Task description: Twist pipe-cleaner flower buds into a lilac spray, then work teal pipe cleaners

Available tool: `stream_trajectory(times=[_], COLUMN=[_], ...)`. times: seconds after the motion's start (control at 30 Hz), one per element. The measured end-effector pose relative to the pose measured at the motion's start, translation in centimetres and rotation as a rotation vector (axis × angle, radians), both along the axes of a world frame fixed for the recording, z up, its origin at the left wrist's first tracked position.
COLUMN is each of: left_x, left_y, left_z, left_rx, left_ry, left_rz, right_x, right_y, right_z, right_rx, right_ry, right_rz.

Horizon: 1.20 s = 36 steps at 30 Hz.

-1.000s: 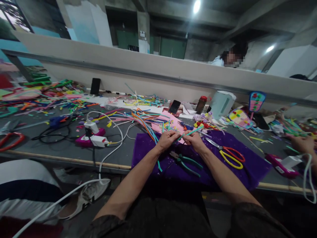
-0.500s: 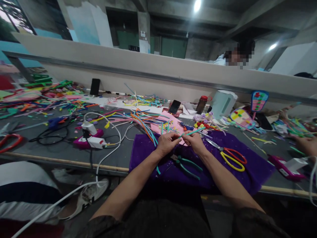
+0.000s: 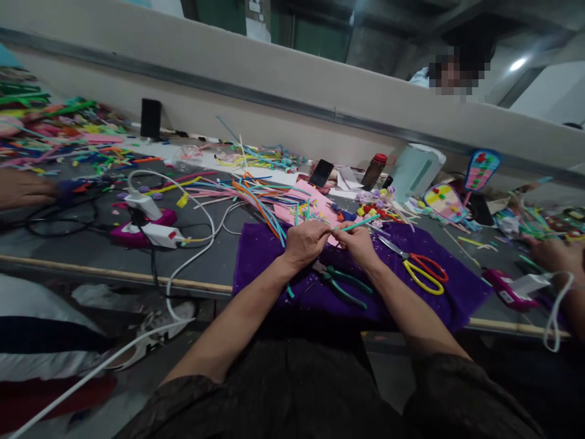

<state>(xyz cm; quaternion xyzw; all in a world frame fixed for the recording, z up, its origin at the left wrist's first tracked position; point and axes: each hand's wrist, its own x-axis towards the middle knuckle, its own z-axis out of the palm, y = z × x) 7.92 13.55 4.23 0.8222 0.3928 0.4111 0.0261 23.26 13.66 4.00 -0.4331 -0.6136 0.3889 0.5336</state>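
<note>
My right hand point(image 3: 359, 245) pinches a teal pipe cleaner point(image 3: 367, 222), whose free end sticks out to the right above the fingers. My left hand point(image 3: 307, 244) is closed too, its fingertips meeting the right hand's at the pipe cleaner's other end, which the fingers hide. Below my hands, green-handled pliers point(image 3: 350, 289) lie on a purple cloth point(image 3: 253, 259). To the right rest scissors point(image 3: 418, 268) with one red and one yellow handle. Just beyond my hands is a pink sheet point(image 3: 315, 194) strewn with small coloured clippings.
Loose pipe cleaners point(image 3: 256, 198) spread behind my left hand. Power strips point(image 3: 141, 228) with a white cable lie to the left. A co-worker's hand point(image 3: 27, 189) is at the far left, another person's hand point(image 3: 555, 253) at the right. A bottle point(image 3: 375, 171) stands at the back.
My left hand has rolled over, showing more of its back, while both hands stay together at the pipe cleaner. The view has tilted downward. A co-worker's hand has appeared at the far left.
</note>
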Motion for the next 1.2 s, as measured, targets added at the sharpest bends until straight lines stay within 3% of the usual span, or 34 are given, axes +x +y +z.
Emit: stream_trajectory(times=[0.23, 0.5, 0.7, 0.8, 0.93, 1.03, 1.2], left_x=[-0.4, -0.2, -0.1, -0.2, -0.6, -1.0, -1.2], left_y=[0.5, 0.2, -0.1, 0.0, 0.4, 0.8, 0.8], left_z=[0.3, -0.1, 0.1, 0.3, 0.5, 0.5, 0.8], left_rx=[0.002, 0.001, -0.105, -0.285, -0.782, -1.094, -1.205], left_ry=[0.067, -0.058, -0.198, -0.342, -0.587, -0.681, -0.730], left_rz=[-0.120, -0.015, -0.066, -0.157, -0.394, -0.485, -0.501], right_x=[1.2, 0.5, 0.3, 0.6, 0.9, 0.8, 0.6], right_y=[0.4, 0.5, 0.2, 0.3, 0.4, 0.4, 0.4], right_z=[0.2, 0.3, 0.3, 0.2, 0.0, -0.2, -0.2], right_rx=[-0.027, -0.067, -0.056, -0.067, -0.056, -0.063, -0.080], right_ry=[0.004, 0.067, 0.109, 0.119, 0.119, 0.108, 0.102], right_rz=[0.115, 0.091, 0.102, 0.142, 0.240, 0.279, 0.251])
